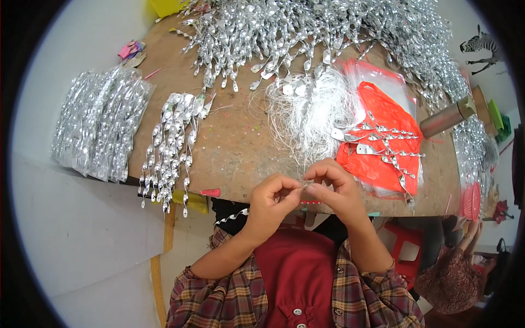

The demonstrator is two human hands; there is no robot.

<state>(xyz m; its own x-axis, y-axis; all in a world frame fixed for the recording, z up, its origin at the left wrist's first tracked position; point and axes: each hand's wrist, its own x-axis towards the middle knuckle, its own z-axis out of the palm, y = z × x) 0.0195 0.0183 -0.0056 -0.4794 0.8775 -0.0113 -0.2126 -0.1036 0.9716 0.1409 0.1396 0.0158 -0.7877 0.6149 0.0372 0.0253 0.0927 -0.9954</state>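
My left hand [273, 205] and my right hand [338, 191] meet at the fingertips just over the table's near edge, both closed in a pinch. A silver twisted strip [232, 217] shows behind my left wrist and runs in line with the left fingertips. What sits between the right fingertips is too small to make out. Just beyond my hands lies a loose tangle of white string [314, 117]. More silver twisted strips [383, 143] lie on a red plastic bag [366, 169] at the right. A bunch of silver spirals [174, 136] hangs over the table edge at the left.
A big heap of silver spirals [284, 27] covers the table's [229, 147] far side. Bagged spirals [101, 126] stand at the left edge. A metal flask [448, 116] lies right of the red bag, above a pink basket [471, 201]. Another person [454, 276] is at lower right.
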